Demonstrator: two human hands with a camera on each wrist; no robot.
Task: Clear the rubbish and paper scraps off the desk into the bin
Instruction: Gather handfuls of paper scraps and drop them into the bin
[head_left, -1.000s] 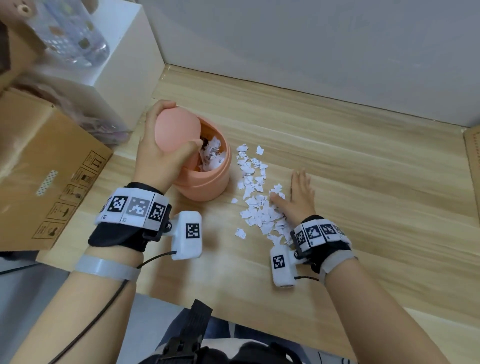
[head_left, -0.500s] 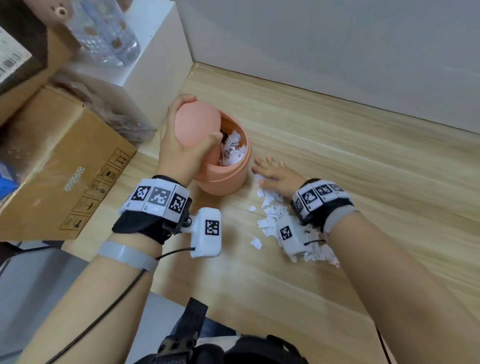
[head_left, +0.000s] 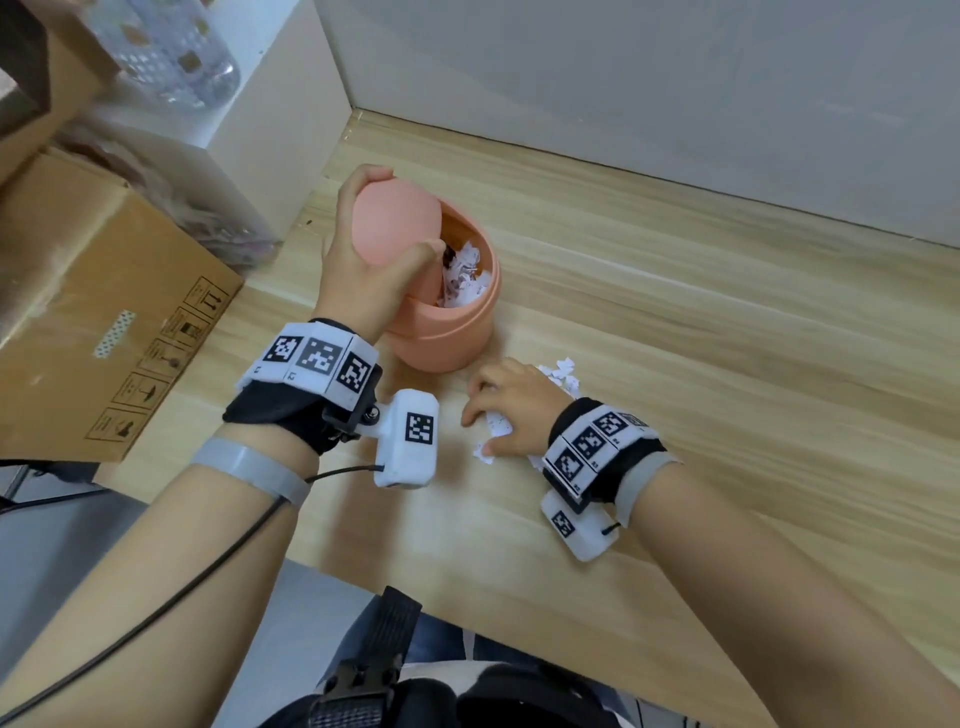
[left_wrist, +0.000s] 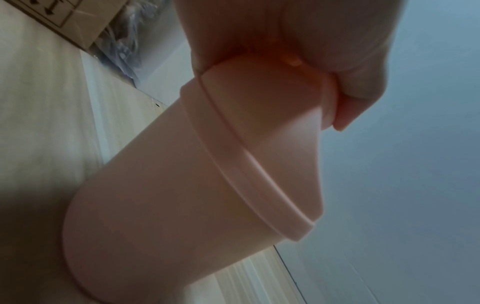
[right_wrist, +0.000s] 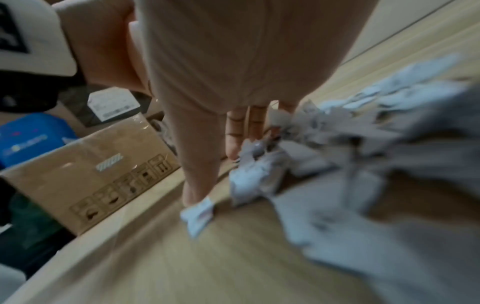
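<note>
Gathering scraps is our step: centre of the head view, our left hand (head_left: 363, 270) clamps the bin (head_left: 457, 332) lid open while our right hand (head_left: 511, 410) curls round paper scraps (head_left: 563, 374) on the table (head_left: 727, 364). Left wrist: bin (left_wrist: 182, 195) fills the frame. Right wrist, blurred: scraps (right_wrist: 259, 174) under fingers (right_wrist: 235, 131); next we lift them into the opening.

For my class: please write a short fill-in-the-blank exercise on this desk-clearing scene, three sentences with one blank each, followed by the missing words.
1. The left hand holds the ____ of the pink bin open.
2. The right hand gathers white ____ scraps on the wooden desk.
3. Left of the bin stands a brown ____ box.

Missing words: lid; paper; cardboard
</note>
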